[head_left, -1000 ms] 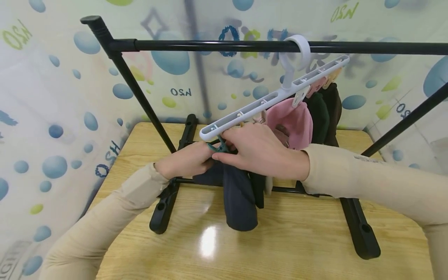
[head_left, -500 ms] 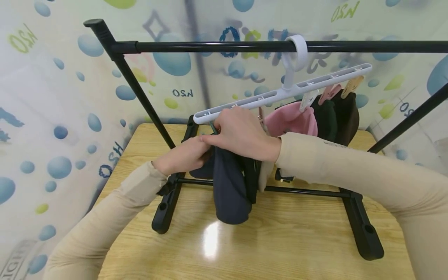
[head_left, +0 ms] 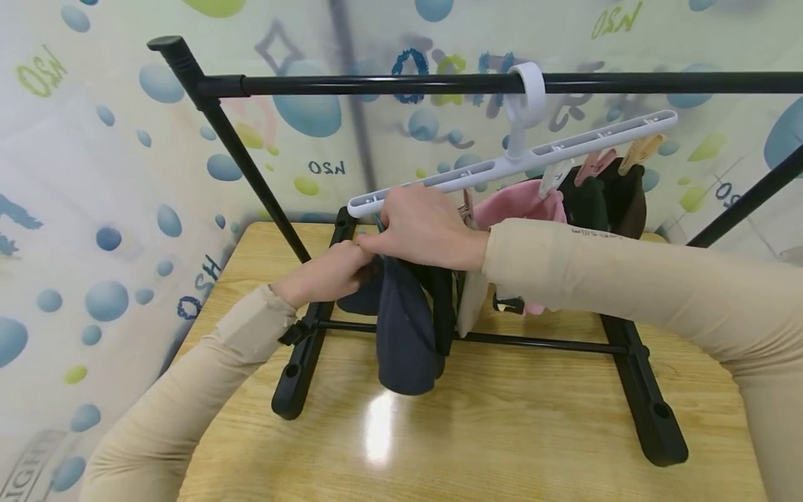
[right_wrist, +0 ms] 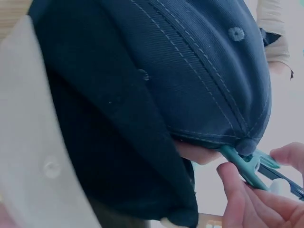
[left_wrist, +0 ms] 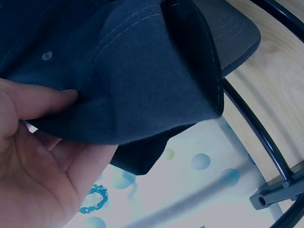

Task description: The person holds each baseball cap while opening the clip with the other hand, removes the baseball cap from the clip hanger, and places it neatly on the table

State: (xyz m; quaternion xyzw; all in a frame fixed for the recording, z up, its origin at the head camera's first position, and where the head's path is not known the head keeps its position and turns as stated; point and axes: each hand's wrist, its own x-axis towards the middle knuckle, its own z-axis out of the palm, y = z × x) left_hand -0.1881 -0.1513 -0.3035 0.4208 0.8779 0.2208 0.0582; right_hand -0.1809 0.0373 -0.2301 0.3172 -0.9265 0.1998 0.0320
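Note:
A navy baseball cap (head_left: pixel 406 335) hangs under the left end of a white clip hanger (head_left: pixel 464 180). My left hand (head_left: pixel 326 273) pinches the cap's fabric between thumb and fingers, seen closely in the left wrist view, where a grey-blue brim (left_wrist: pixel 232 35) also shows. Beside it, just below the hanger bar, my right hand (head_left: pixel 423 226) holds a teal clothespin (right_wrist: pixel 248 167) at the cap's top button, its thumb and fingers on either side. How far the clothespin's jaws have gone over the fabric is hard to tell. A black cap (right_wrist: pixel 114 137) and a beige cap (right_wrist: pixel 31 118) hang alongside.
The hanger hooks over a black rack's top bar (head_left: pixel 376 85). Pink (head_left: pixel 523 199), dark green (head_left: pixel 586 199) and dark brown (head_left: pixel 630 199) caps hang from clothespins on the right. Black rack feet stand on a wooden table (head_left: pixel 502 432), with a patterned curtain behind.
The hanger has swung, its left end rising and its right end shifting right. My right hand has moved left and up with the clothespin; the navy cap has shifted left and up.

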